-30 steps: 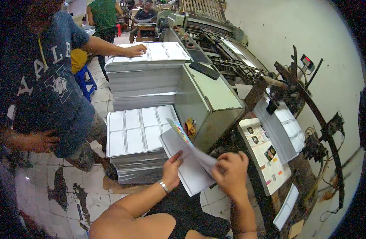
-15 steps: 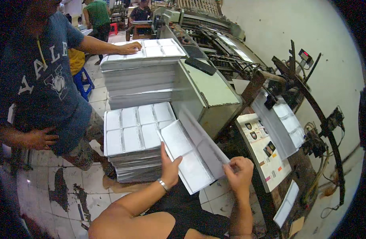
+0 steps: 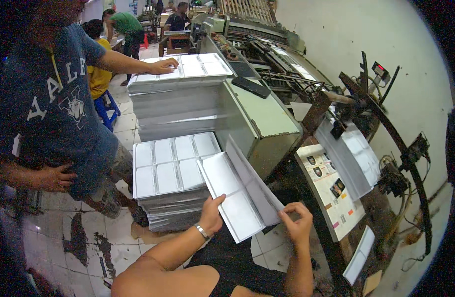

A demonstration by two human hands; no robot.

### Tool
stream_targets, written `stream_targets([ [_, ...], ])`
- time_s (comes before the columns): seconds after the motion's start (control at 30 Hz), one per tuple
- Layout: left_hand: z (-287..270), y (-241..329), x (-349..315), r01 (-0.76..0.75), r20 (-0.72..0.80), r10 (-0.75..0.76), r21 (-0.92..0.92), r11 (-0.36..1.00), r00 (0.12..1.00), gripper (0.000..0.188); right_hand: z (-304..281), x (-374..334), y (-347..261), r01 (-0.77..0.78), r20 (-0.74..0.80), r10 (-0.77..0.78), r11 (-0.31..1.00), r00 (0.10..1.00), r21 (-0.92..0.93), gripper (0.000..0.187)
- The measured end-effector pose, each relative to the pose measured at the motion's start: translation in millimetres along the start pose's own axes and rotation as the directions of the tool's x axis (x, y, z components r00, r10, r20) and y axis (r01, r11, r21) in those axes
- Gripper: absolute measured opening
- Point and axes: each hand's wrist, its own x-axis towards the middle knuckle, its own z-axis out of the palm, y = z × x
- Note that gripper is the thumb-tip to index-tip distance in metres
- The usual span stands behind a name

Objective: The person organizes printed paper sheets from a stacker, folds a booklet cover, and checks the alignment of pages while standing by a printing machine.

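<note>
A folded printed paper sheet [image 3: 233, 199] hangs tilted above my lap, its white page on the left and its greyer leaf standing up on the right. My left hand [image 3: 212, 216], with a metal band at the wrist, grips the left edge, thumb on top and fingers hidden underneath. The outer corner of the grey leaf is pinched between the thumb and fingers of my right hand [image 3: 296, 221]. Just beyond the held sheet stands a low stack of printed sheets [image 3: 163, 192] with a grid of pale panels. A taller paper stack [image 3: 175, 106] rises behind it.
At left, a co-worker in a dark blue shirt [image 3: 54, 106] rests a hand [image 3: 163, 66] on the tall stack. A pale green cabinet [image 3: 264, 111] carries a black phone [image 3: 251, 87]. Printing machinery [image 3: 267, 49] lines the right, near a bench with a printed board [image 3: 331, 193].
The folded sheet stays in both hands with only slight movement; my left fingers have slipped from sight beneath it. In the background, the person in green has bent forward.
</note>
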Motion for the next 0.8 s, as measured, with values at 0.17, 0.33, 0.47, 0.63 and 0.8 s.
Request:
stream_targets([
  [0.17, 0, 3, -1, 0.056, 0.016, -0.055, -0.11, 0.992, 0.998, 0.036, 8, -10, -7, 0.039, -0.01, -0.039, 0.999, 0.999, 0.018, 0.014],
  [0.33, 1, 26, 3, 0.185, 0.176, -0.15, -0.201, 0.962, 0.973, 0.043, 19, -12, -29, 0.159, -0.13, -0.141, 0.978, 0.981, 0.137, 0.013],
  [0.47, 8, 43, 9, -0.127, 0.09, 0.124, 0.03, 0.991, 0.988, 0.062, 14, -14, -54, 0.281, -0.316, -0.225, 0.949, 0.922, 0.145, 0.011],
  [0.63, 19, 135, 103, -0.151, 0.119, 0.121, 0.303, 0.941, 0.986, 0.093, -11, -29, -65, 0.338, -0.374, -0.254, 0.925, 0.892, 0.175, 0.011],
  [0.8, 24, 267, 192, -0.105, 0.218, 0.046, 0.269, 0.957, 0.975, 0.07, -8, -27, -73, 0.396, -0.376, -0.304, 0.897, 0.875, 0.196, 0.015],
])
